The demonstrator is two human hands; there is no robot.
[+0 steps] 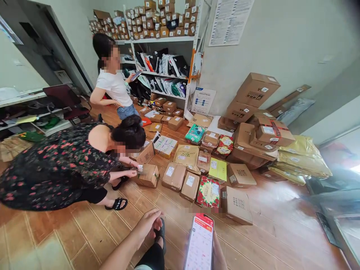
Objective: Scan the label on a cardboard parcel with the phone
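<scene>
- Wooden floor (281,232): plank pattern, carries all the parcels.
- Shelf rack (194,56), against the back wall: small cartons on top, bagged goods on the tiers below.
- Stack of large cartons (253,97), right of the rack by the wall; gold bags (303,157) lie just right of it.
- Crouching person in a floral dress (56,165), left of the view, one hand (132,173) on a brown box (147,175).
- Standing person in a white top (114,86), in front of the rack, well apart from the wearer.
- Red floral box (208,192): in the front row of parcels, just above the phone in view.
- Phone (200,242): bottom centre, upright and slightly tilted, screen lit with a red header, facing the wearer.
- Left hand (147,225): palm down, fingers loosely together and slightly curled, holding nothing. It rests by a black shoe (162,230); contact cannot be told.
- Right hand (218,257): mostly hidden behind the phone, closed around its right edge and holding it up.
</scene>
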